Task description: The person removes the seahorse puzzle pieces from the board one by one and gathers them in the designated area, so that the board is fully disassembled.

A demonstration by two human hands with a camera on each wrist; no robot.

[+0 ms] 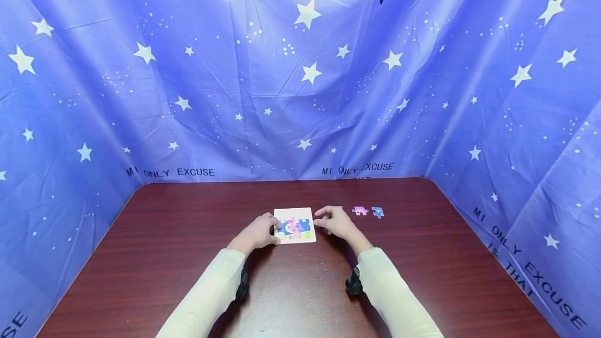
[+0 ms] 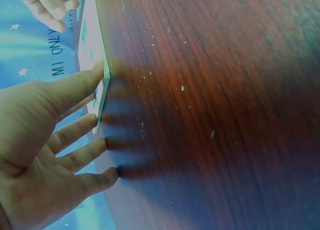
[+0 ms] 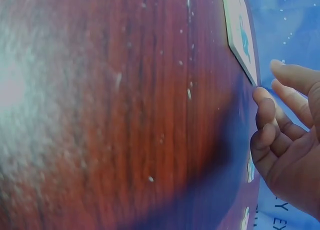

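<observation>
A white-framed jigsaw puzzle board (image 1: 295,212) lies flat on the table, partly filled with blue, pink and yellow pieces. My left hand (image 1: 257,231) holds its left side, the thumb at the near corner and the fingers along the far and left edges. Just off the board's right edge hovers my right hand (image 1: 337,222), thumb and forefinger apart, no piece showing between them. To its right lie a pink jigsaw piece (image 1: 360,211) and a blue jigsaw piece (image 1: 377,212). Another piece is mostly hidden behind the right hand.
The dark red-brown wooden table (image 1: 188,275) has light specks on its surface. A blue star-patterned curtain (image 1: 272,87) encloses its back and both sides. Each wrist carries a black camera, such as the right wrist camera (image 1: 353,281).
</observation>
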